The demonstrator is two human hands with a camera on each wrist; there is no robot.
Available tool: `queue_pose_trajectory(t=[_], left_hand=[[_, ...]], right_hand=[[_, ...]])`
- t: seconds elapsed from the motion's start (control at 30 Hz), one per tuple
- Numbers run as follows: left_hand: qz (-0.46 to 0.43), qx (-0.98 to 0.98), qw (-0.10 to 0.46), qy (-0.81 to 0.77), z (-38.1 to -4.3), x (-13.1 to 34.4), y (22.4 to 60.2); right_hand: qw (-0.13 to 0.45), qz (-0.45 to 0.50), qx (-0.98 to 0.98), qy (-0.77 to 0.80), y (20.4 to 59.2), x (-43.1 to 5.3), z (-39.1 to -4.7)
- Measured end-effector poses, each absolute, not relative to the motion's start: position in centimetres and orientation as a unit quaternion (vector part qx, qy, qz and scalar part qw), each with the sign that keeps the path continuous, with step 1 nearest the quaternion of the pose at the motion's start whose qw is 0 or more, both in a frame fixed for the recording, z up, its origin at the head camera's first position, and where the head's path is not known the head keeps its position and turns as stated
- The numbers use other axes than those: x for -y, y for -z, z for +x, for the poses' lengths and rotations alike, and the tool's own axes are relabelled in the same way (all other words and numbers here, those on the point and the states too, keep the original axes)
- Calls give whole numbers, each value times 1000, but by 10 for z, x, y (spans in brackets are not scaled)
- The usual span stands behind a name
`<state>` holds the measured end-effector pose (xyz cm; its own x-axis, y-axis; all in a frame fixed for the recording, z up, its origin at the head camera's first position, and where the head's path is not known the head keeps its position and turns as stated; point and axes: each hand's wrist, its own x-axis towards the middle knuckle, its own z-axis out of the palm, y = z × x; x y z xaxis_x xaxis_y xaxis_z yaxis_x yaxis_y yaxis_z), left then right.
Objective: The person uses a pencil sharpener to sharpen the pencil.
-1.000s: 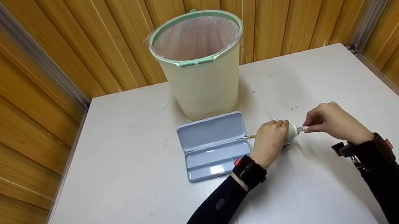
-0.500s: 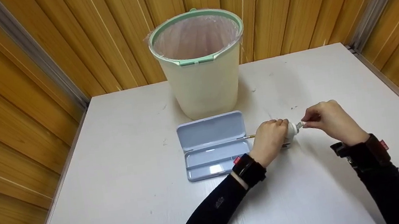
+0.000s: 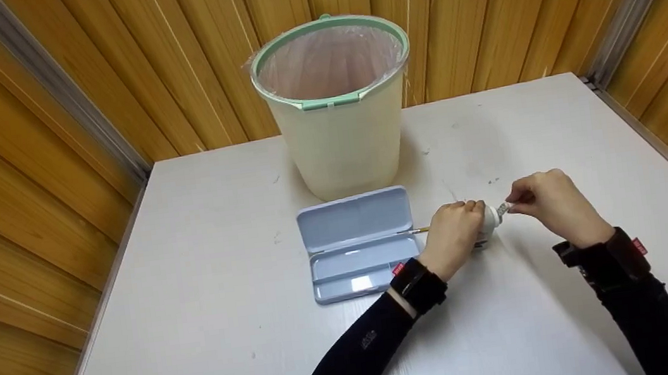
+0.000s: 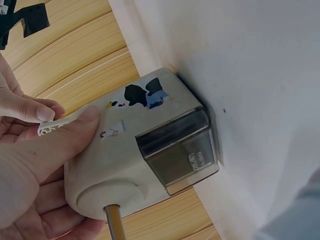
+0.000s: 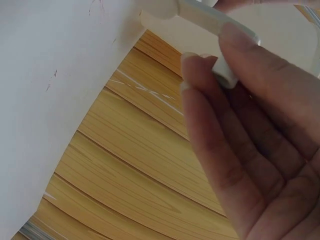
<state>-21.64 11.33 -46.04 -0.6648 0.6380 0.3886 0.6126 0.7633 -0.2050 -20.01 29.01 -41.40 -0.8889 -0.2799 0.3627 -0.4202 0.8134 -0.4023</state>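
My left hand (image 3: 455,230) grips a white crank pencil sharpener (image 4: 120,150) and steadies it on the table. Dark bird pictures and a clear shavings drawer (image 4: 182,155) show on its body in the left wrist view. A pencil (image 4: 115,222) sticks out of the sharpener's round front, pointing towards the pencil case in the head view. On the other side, my right hand (image 3: 556,205) pinches the knob (image 5: 226,72) of the crank (image 5: 202,17) between thumb and fingers. Most of the sharpener is hidden behind my left hand in the head view.
A pale blue pencil case (image 3: 354,220) lies with its lid up, left of the sharpener. Behind it stands a cream bin (image 3: 344,141) with a green rim and a clear liner. Wood-look panels (image 3: 478,10) border the white table (image 3: 202,254).
The crank has turned from roughly level to slanting upward, my right hand shifting slightly left with it. My left hand keeps its grip on the pencil sharpener in the same place.
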Motion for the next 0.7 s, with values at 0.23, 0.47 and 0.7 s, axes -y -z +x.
queue_pose_trajectory(t=[0.23,0.47,0.7], left_hand=[[-348,911,220,-32,-217,-113,459],[-343,912,222,-31,-220,-110,460],[-344,906,242,-36,-217,-112,463]], right_hand=[[191,171,940,-227,419,-283,-201],[219,165,936,-221,430,-279,-214],[180,158,945,-223,450,-284,-237]])
